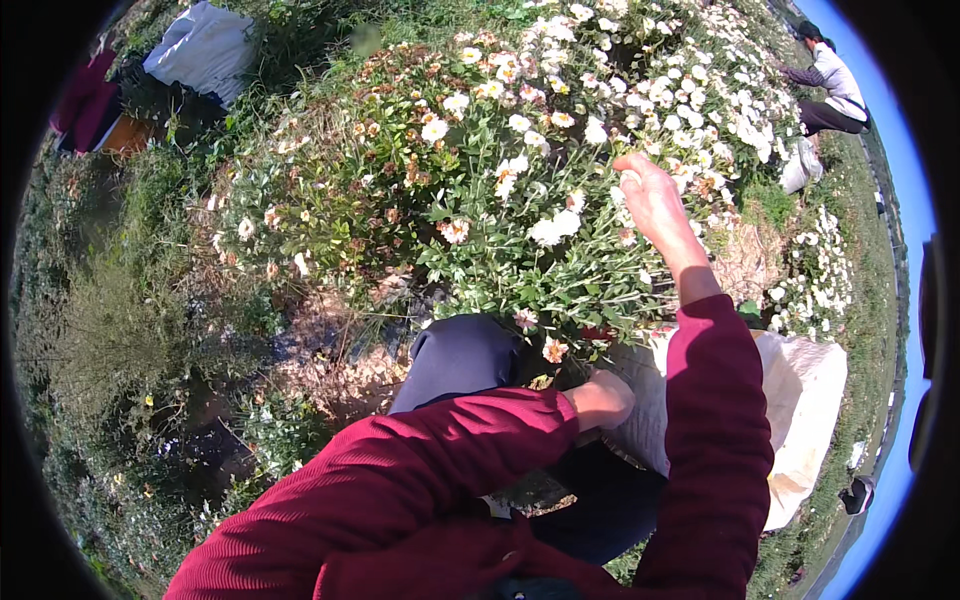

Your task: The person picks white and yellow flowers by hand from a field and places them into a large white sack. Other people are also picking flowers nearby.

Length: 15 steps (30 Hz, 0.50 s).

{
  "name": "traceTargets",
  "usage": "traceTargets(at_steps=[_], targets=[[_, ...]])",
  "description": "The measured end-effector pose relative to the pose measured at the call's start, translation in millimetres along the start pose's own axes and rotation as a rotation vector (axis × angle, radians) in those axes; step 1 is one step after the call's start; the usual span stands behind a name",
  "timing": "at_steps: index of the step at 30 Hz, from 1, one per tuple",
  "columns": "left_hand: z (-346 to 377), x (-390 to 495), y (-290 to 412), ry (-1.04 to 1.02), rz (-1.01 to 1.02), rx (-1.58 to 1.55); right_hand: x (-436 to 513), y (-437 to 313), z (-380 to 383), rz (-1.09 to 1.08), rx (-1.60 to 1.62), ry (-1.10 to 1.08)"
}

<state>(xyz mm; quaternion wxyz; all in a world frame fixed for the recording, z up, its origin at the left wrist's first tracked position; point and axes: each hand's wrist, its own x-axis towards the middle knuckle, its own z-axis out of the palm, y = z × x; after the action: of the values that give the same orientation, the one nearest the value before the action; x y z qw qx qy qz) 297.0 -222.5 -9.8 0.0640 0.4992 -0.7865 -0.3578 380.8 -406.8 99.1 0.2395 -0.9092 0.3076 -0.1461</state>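
Note:
My right hand (651,196) is raised among white chrysanthemum-like flowers, its fingers curled over what looks like a white bloom (630,177), mostly covered. Beneath it spreads a leafy flower bush (517,262) with cut-looking stems and a white flower cluster (555,227). Low by my knee (465,352), my left hand (606,399) is bent downward, so its fingers are hidden. A pale woven sack (806,405) stands beside my left hand and passes behind my right forearm. One browning flower (555,350) hangs just above the left hand.
White blooms (675,97) crowd the far bushes, with withered ones (420,75) farther left. A person (832,82) bends over flowers at upper right near a white bag (801,166). At upper left are another person's maroon sleeve (86,101) and a white sack (202,52).

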Motion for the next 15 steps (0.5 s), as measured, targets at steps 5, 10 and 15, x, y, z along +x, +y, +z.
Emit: traceTargets(at_steps=[5, 10, 15], targets=[[28, 5, -21, 0.208, 0.023, -0.152, 2, -9, 67, 0.101, -0.283, -0.220], [0, -8, -16, 0.063, 0.107, -0.111, 13, 11, 103, 0.080, -0.588, -0.376], [-19, -22, -20, -0.019, 0.025, -0.034, 22, -1, 113, -0.034, -0.398, -0.239]])
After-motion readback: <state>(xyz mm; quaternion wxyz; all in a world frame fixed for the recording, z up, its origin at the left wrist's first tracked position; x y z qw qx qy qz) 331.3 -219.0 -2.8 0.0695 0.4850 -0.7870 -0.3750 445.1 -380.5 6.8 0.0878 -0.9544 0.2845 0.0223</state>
